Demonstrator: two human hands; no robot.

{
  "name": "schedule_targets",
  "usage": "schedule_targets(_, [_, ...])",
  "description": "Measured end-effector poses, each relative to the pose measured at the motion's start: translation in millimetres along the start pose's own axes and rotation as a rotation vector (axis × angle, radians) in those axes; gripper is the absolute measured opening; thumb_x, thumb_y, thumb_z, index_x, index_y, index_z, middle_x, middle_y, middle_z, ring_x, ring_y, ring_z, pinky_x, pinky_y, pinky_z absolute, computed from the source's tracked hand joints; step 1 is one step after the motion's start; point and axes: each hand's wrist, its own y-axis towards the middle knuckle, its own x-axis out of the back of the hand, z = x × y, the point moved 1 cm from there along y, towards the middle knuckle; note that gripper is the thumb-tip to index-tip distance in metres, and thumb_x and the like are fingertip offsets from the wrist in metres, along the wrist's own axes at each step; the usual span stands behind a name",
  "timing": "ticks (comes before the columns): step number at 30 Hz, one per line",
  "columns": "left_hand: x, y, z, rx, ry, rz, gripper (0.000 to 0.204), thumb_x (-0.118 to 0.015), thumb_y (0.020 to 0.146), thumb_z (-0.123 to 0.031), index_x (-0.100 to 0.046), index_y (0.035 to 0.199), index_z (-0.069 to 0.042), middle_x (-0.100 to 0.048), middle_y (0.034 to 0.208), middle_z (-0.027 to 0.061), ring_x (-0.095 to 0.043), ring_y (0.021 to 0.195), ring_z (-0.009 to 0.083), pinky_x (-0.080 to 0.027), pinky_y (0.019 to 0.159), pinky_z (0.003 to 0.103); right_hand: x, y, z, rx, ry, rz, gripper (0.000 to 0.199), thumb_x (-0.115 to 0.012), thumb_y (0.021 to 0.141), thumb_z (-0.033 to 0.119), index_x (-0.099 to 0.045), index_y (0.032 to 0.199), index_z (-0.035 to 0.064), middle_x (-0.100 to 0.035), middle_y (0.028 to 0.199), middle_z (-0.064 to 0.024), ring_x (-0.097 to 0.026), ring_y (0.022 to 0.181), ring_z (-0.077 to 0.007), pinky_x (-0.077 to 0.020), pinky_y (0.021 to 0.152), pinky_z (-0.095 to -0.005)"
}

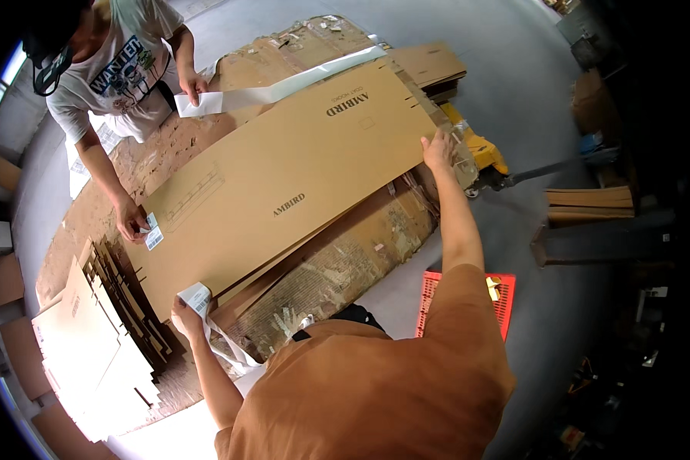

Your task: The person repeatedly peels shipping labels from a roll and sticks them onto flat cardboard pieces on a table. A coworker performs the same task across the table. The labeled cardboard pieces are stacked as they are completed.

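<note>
A long flat cardboard sheet [284, 184] lies on top of a stack of flattened boxes. My right hand [438, 148] rests on its far right edge, fingers spread on the board. My left hand [185, 313] is at the sheet's near left corner, gripping a white label strip [199, 299] whose backing paper hangs down. Across the stack a co-worker presses a small white label [153, 231] onto the sheet with one hand [130, 220]. Their other hand [192, 84] holds a long white paper strip [284, 86].
More flattened cardboard [92, 345] is stacked at lower left. A red plastic crate [468, 295] stands on the grey floor by my right side. A yellow pallet jack [487, 157] sits beyond the stack's right end. Shelving and boxes [590, 207] stand at right.
</note>
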Motion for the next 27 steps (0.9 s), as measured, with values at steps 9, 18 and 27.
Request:
schedule_targets(9, [-7.0,2.8,4.7,0.052,0.047,-0.01,0.022,-0.064,0.078,-0.022,-0.068,0.095,-0.009,-0.07,0.085,0.0118,-0.068,0.08,0.0281,-0.051,0.068,0.037,-8.0,41.4,-1.7,0.031,-0.02,0.0,0.046,-0.06,0.086,0.029,-0.048,0.121,0.0017,-0.051,0.123,-0.0195,-0.045,0.119,-0.0362,-0.036,0.098,-0.0499])
schedule_targets(18, [-9.4,-29.0,31.0,0.395,-0.924,0.124,0.02,-0.048,0.09,-0.005,-0.064,0.1,0.001,-0.067,0.086,0.0074,-0.065,0.076,0.0177,-0.051,0.066,0.028,67.1,108.5,-30.3,0.342,0.555,0.227,0.035,-0.058,0.088,0.028,-0.063,0.102,-0.004,-0.064,0.083,-0.0078,-0.056,0.074,-0.0157,-0.0458,0.068,-0.0326])
schedule_targets(27, [-6.4,-59.7,-35.9,0.487,-1.337,0.338,0.034,-0.051,0.097,-0.029,-0.062,0.102,0.003,-0.067,0.088,0.0076,-0.064,0.074,0.0136,-0.053,0.066,0.027,151.9,51.1,-82.0,0.246,0.778,0.437,0.02,-0.051,0.096,0.023,-0.055,0.083,0.0095,-0.045,0.062,0.0071,-0.037,0.047,-0.0021,-0.0264,0.041,-0.0217])
